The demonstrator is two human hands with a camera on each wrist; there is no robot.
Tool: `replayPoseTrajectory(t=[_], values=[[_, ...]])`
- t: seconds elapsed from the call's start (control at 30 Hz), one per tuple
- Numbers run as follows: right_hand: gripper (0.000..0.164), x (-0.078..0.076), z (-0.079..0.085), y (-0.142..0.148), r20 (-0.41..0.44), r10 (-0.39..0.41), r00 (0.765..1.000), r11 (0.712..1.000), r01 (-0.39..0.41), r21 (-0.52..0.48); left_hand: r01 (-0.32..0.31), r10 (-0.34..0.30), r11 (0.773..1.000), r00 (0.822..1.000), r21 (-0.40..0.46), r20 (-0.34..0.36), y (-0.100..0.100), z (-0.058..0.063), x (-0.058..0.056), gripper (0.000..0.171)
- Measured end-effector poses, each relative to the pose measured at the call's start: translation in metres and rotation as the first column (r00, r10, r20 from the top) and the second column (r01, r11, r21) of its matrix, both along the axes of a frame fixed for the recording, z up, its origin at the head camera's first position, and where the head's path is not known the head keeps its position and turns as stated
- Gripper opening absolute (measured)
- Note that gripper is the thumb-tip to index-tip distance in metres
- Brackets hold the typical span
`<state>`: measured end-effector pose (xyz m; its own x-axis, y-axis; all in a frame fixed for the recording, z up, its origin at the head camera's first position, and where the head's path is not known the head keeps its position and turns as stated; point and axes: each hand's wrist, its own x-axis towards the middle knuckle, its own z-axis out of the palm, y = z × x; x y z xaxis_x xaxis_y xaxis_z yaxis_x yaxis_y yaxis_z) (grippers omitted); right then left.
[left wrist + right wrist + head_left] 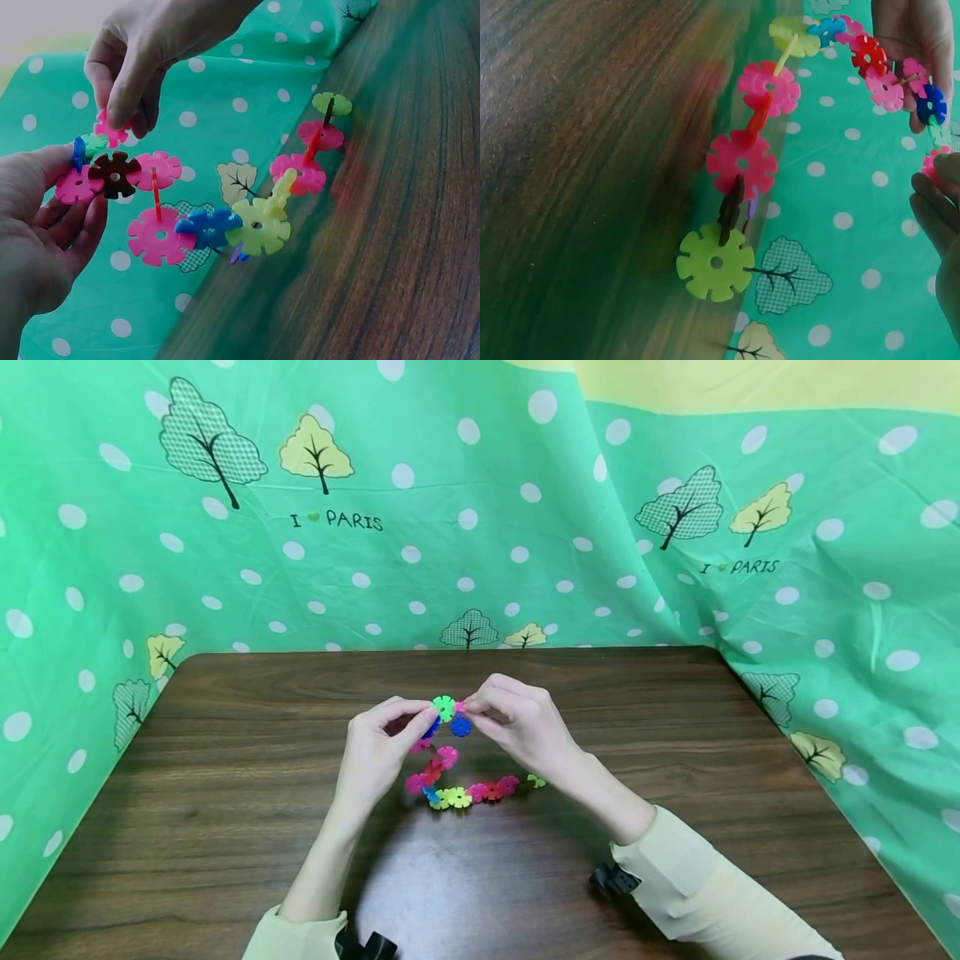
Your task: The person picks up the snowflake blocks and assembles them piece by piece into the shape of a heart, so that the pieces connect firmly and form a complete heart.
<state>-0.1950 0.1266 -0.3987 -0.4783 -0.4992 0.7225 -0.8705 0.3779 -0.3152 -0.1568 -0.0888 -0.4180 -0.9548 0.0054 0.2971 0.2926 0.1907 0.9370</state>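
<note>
A chain of slotted plastic flower discs [455,798], in pink, red, yellow-green, blue and other colours, curves in front of both hands. My left hand [377,752] pinches the chain near its upper end, thumb and fingers by a green disc [443,708] and a dark blue disc [79,154]. My right hand [525,722] pinches a pink disc [112,130] between thumb and fingers, right at the green disc's edge. The far end of the chain carries a yellow-green disc [715,262], joined to a dark brown one [732,210].
A blue disc [461,725] shows just below the pinched pieces in the head view. The dark wood-grain table [247,793] extends around the hands. Green dotted cloth [465,510] hangs behind and beside it. Black wrist cameras [615,880] are strapped at the sleeves.
</note>
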Motion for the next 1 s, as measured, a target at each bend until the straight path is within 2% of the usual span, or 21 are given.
replayPoseTrajectory(t=[0.37,0.47,0.63,0.7,0.8,0.87,1.0], values=[[0.012,0.0,0.0,0.0,-0.007,0.026,1.0,0.995,-0.025,0.094,0.01,-0.01,0.997,1.0,-0.072,-0.002,0.0,-0.005,-0.001,0.014],[0.014,0.0,0.002,-0.002,0.022,0.026,0.999,0.995,-0.028,0.091,0.01,-0.01,0.998,1.0,-0.069,0.009,0.0,-0.006,-0.001,0.015],[0.013,-0.003,0.004,-0.003,0.141,0.034,0.989,0.998,-0.041,0.049,0.009,-0.006,0.999,0.995,-0.035,0.098,-0.002,-0.003,-0.001,0.016],[0.012,-0.007,0.005,-0.003,0.231,0.053,0.972,0.998,-0.061,0.027,0.021,-0.017,0.999,0.991,-0.031,0.13,-0.004,-0.002,-0.002,0.017],[0.015,-0.014,0.009,0.001,0.382,0.067,0.922,0.996,-0.084,0.029,0.04,-0.034,0.998,0.988,-0.04,0.15,-0.006,0.0,-0.003,0.019],[0.019,-0.02,0.011,0.004,0.465,0.056,0.883,0.993,-0.098,0.065,0.037,-0.029,0.998,0.988,-0.052,0.153,-0.008,0.001,-0.003,0.019],[0.02,-0.034,0.013,0.007,0.557,-0.008,0.831,0.977,-0.113,0.183,0.019,-0.007,0.997,0.986,-0.075,0.164,-0.013,0.002,-0.004,0.019]])
